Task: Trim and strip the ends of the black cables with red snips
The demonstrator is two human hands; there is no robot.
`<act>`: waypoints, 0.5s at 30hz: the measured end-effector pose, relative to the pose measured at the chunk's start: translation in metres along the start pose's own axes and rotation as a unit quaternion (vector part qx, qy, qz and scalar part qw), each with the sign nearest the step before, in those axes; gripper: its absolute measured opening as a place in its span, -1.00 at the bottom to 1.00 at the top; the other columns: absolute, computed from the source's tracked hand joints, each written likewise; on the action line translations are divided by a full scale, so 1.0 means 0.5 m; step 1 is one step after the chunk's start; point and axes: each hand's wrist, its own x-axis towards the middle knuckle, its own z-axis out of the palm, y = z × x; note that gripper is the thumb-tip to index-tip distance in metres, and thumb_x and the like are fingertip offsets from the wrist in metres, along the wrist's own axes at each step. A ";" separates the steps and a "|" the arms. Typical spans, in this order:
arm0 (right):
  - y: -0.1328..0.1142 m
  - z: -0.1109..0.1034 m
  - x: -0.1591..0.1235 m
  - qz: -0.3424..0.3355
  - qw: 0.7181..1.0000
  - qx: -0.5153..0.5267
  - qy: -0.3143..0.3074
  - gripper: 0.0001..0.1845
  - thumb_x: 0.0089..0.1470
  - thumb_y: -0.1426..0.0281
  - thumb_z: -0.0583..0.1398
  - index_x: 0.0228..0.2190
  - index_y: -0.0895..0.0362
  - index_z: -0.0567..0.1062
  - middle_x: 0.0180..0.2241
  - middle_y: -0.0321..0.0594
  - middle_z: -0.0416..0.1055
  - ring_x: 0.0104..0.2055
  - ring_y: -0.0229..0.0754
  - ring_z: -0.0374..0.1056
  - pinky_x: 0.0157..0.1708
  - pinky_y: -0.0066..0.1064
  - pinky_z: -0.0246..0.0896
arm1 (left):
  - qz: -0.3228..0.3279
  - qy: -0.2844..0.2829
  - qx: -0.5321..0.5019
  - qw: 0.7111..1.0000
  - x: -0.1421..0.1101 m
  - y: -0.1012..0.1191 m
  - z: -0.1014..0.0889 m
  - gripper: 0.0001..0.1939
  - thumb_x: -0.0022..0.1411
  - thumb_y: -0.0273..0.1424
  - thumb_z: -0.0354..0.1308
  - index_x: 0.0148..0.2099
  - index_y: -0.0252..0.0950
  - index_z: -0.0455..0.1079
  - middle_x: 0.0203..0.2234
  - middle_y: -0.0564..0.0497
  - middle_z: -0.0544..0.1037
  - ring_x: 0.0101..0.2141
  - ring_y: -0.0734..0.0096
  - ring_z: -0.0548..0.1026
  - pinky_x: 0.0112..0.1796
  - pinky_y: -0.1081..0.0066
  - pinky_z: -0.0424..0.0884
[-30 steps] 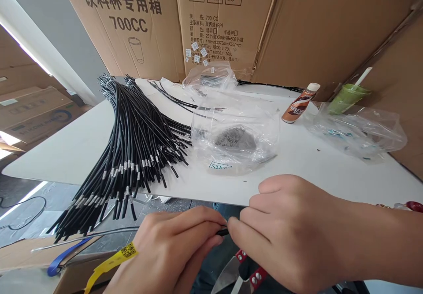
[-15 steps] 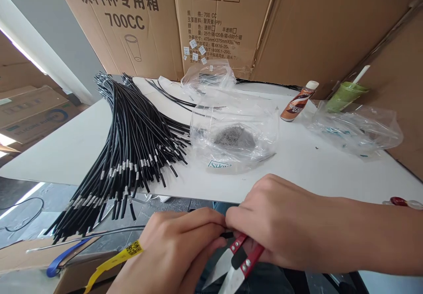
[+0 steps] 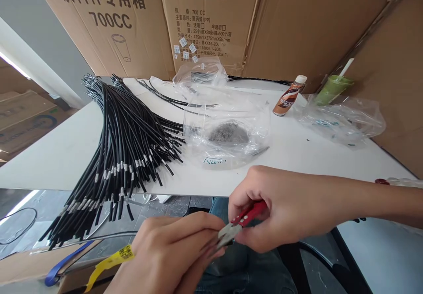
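Note:
My left hand (image 3: 172, 254) is closed in a pinch on the end of a black cable, low in the middle of the view; the cable itself is mostly hidden by my fingers. My right hand (image 3: 280, 208) grips small red-handled snips (image 3: 239, 223), whose metal blades point left and meet my left fingertips. Both hands hover just in front of the white table's near edge (image 3: 198, 188). A big bundle of black cables (image 3: 122, 148) with silver ferrules lies on the left of the table and hangs over its front edge.
A clear bag (image 3: 228, 135) holding small grey metal parts lies mid-table. Behind it are another bag (image 3: 198, 76), a brown bottle (image 3: 287, 100), a green cup (image 3: 332, 89) and a crumpled bag (image 3: 343, 120). Cardboard boxes (image 3: 205, 21) wall the back. A yellow tag (image 3: 109, 263) sits lower left.
My right hand has lifted the red snips from below and turned them so the blades now meet the cable end pinched in my left hand. The view has shifted slightly right.

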 end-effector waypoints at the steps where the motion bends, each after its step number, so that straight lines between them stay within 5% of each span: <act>1: -0.007 -0.001 -0.002 -0.011 0.999 -0.034 0.006 -0.85 0.01 0.35 0.26 -0.42 0.20 0.51 -0.61 -0.43 0.22 -0.59 -0.45 0.06 -0.65 -0.64 -0.04 | 0.000 -0.004 -0.003 1.000 0.003 0.001 -0.001 -0.79 0.37 -0.47 -0.03 -0.13 -0.06 0.38 -0.19 0.27 0.60 -0.34 0.54 0.59 -0.33 0.46 0.41; 5: -0.023 0.007 -0.004 -0.105 0.968 -0.223 0.049 -0.88 0.01 0.46 0.28 -0.51 0.19 0.45 -0.64 -0.44 0.20 -0.61 -0.45 -0.01 -0.61 -0.56 -0.16 | 0.023 -0.002 -0.007 1.000 0.017 0.005 -0.014 -0.76 0.33 -0.50 -0.06 -0.17 -0.08 0.39 -0.30 0.29 0.61 -0.41 0.61 0.59 -0.41 0.51 0.39; 9: -0.029 0.024 -0.009 -0.173 0.878 -0.443 0.046 -0.79 0.08 0.52 0.22 -0.53 0.17 0.31 -0.65 -0.39 0.24 -0.64 -0.37 -0.19 -0.63 -0.45 -0.34 | 0.017 -0.022 -0.025 0.999 0.025 0.007 -0.022 -0.82 0.31 -0.49 0.02 -0.21 -0.11 0.41 -0.36 0.30 0.59 -0.44 0.67 0.56 -0.41 0.58 0.38; 15: -0.017 0.050 -0.015 -0.256 0.795 -0.542 0.097 -0.79 0.00 0.60 0.11 -0.56 0.13 0.23 -0.68 -0.34 0.20 -0.69 -0.32 -0.16 -0.63 -0.39 -0.40 | 0.008 -0.027 -0.050 0.998 0.032 0.007 -0.020 -0.81 0.27 -0.53 0.03 -0.27 -0.12 0.40 -0.35 0.35 0.60 -0.42 0.69 0.57 -0.40 0.60 0.36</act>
